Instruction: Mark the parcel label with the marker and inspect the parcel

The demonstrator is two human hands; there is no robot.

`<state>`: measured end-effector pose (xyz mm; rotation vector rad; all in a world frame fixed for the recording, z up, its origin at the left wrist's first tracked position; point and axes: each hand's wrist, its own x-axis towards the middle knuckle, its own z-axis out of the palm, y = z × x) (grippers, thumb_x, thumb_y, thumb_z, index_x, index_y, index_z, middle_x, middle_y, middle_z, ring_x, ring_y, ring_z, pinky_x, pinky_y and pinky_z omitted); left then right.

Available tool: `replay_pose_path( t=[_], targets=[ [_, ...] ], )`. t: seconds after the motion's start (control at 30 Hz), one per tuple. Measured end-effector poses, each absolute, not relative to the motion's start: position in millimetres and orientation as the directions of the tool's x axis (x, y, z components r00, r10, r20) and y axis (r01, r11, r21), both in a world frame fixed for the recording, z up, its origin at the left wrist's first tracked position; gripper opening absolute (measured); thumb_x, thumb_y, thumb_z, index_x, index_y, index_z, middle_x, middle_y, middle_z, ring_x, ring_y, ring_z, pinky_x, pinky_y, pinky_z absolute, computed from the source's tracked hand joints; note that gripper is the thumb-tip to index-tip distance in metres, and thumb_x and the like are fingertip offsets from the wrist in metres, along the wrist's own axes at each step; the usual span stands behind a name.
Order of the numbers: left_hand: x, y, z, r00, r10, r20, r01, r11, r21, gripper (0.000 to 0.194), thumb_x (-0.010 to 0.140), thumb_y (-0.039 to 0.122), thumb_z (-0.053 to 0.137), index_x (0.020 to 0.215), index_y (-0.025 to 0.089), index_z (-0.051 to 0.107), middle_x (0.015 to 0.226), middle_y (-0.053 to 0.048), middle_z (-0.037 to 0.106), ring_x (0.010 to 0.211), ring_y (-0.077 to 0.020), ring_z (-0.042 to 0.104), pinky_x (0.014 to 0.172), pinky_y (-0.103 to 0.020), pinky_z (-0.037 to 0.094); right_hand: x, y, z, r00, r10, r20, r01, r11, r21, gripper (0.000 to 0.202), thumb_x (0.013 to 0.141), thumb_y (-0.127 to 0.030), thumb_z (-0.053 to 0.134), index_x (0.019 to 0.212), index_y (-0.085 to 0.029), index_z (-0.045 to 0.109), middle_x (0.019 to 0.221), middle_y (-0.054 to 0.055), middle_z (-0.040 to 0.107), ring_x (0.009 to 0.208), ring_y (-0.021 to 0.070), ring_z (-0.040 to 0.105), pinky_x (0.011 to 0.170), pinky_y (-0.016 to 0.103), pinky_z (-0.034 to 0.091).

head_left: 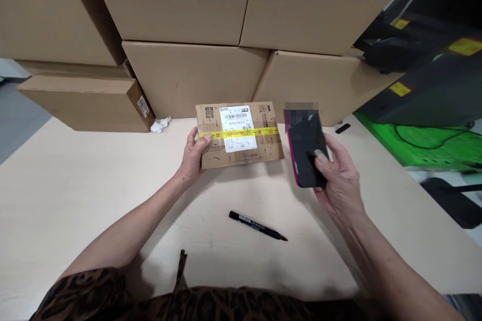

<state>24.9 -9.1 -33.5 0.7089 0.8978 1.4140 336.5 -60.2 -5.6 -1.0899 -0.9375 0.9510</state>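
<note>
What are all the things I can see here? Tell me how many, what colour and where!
parcel: one, brown with a white label and yellow tape, flat on the table, left hand on its left end
phone: one, black with a pink edge, held up right of the parcel
marker: one, black, lying on the table nearer the person
big boxes: several, brown, stacked behind the parcel
paper scrap: one, white, by the boxes
table: one, pale beige
left hand: grip on the parcel's edge
right hand: grip around the phone
</note>
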Motion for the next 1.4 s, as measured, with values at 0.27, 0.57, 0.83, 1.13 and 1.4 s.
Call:
replay_pose_path(
  t=[0.27,0.57,0.83,1.13,1.4],
  targets=[
    [26.2,-10.3,-31.7,-0.067,0.991,-0.111,-0.495,0.064,0.866,0.125,0.073,0.053,0.094,0.176,0.028,0.029,0.133,-0.012,0.078,0.128,-0.0418,0.074,0.11,-0.06,0.06,277.3,-80.9,-2.7,0.06,0.992,0.107,-0.161,0.115,-0.98,0.056,0.09,-0.051,0.092,0.14,-0.037,0.07,0.117,0.001,0.085,0.088,0.0188,0.082,0.075,0.032,0.073],
    [26.1,-10.7,-30.0,-0.075,0.991,-0.113,-0.497,0.062,0.866,0.13,0.071,0.053,0.097,0.177,0.026,0.026,0.133,-0.014,0.078,0.126,-0.0435,0.075,0.112,-0.062,0.059,259.9,-69.0,-19.3,0.065,0.969,0.238,-0.071,0.243,-0.968,0.054,0.099,-0.053,0.082,0.147,-0.038,0.061,0.092,-0.002,0.077,0.071,0.0194,0.073,0.066,0.036,0.068],
    [27.3,-12.7,-27.8,-0.08,0.983,-0.162,-0.499,0.101,0.861,0.129,0.071,0.054,0.097,0.175,0.022,0.029,0.14,-0.017,0.076,0.129,-0.0442,0.075,0.114,-0.062,0.059,248.7,-61.5,-19.2,0.146,0.914,0.377,0.014,0.379,-0.925,0.061,0.102,-0.055,0.076,0.158,-0.037,0.059,0.15,0.007,0.073,0.135,0.0314,0.075,0.112,0.052,0.067],
    [27.9,-11.6,-27.6,-0.089,0.979,-0.184,-0.504,0.115,0.856,0.125,0.064,0.055,0.1,0.168,0.022,0.04,0.135,-0.015,0.077,0.124,-0.0432,0.076,0.109,-0.06,0.062,236.0,-67.4,-18.1,0.14,0.951,0.275,-0.147,0.294,-0.944,0.066,0.096,-0.053,0.085,0.155,-0.035,0.061,0.154,0.009,0.074,0.139,0.0314,0.074,0.129,0.06,0.054],
    [28.6,-9.9,-29.1,-0.094,0.977,-0.19,-0.523,0.114,0.844,0.133,0.06,0.056,0.101,0.171,0.02,0.036,0.133,-0.016,0.077,0.121,-0.044,0.076,0.106,-0.061,0.063,239.1,-65.1,-23.1,0.118,0.954,0.274,-0.121,0.288,-0.95,0.064,0.098,-0.054,0.082,0.155,-0.034,0.063,0.152,0.009,0.075,0.139,0.0313,0.073,0.126,0.057,0.056]
  ],
)
